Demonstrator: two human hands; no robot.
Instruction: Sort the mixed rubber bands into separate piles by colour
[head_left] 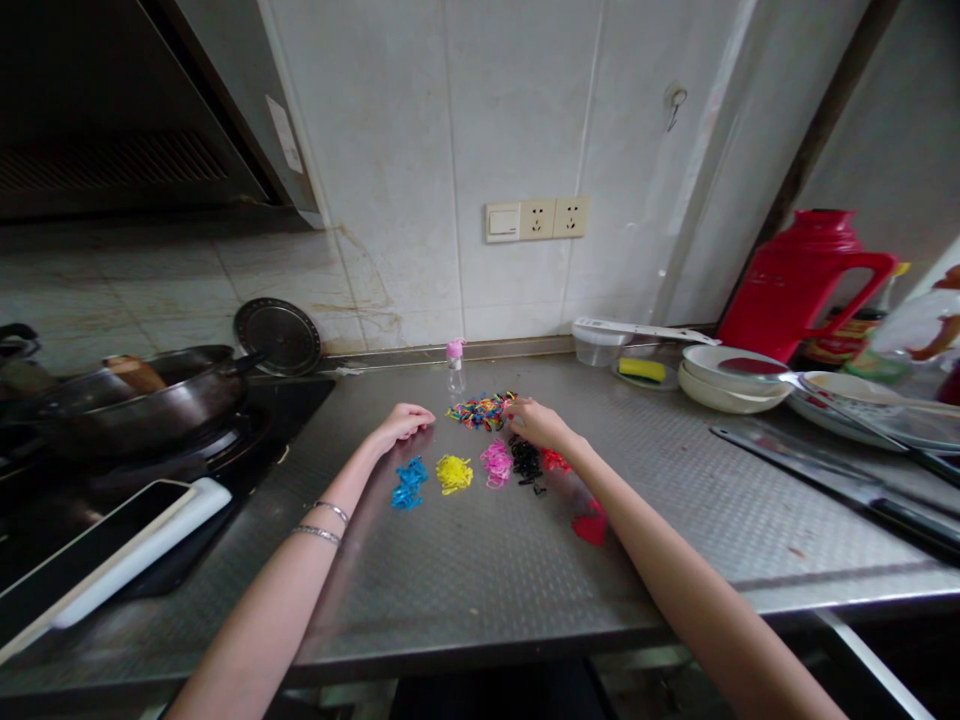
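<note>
A mixed heap of small coloured rubber bands (481, 410) lies at the back of the metal counter. My right hand (541, 422) is at the heap's right edge, fingertips bent down against the bands; what they pinch is too small to make out. Left of the heap, my left hand (405, 424) rests on the counter with curled fingers and nothing showing in them. Nearer me are sorted piles: blue bands (409, 483), yellow bands (454, 474), pink bands (496, 463), black bands (526, 460) and red bands (553, 460), partly hidden by my right hand.
A small clear bottle with a pink top (455, 366) stands behind the heap. A red heart-shaped piece (590, 524) lies beside my right forearm. Left are a stove pan (161, 395) and phone (90, 555); right are bowls (731, 390), a knife (817, 470) and a red thermos (799, 285).
</note>
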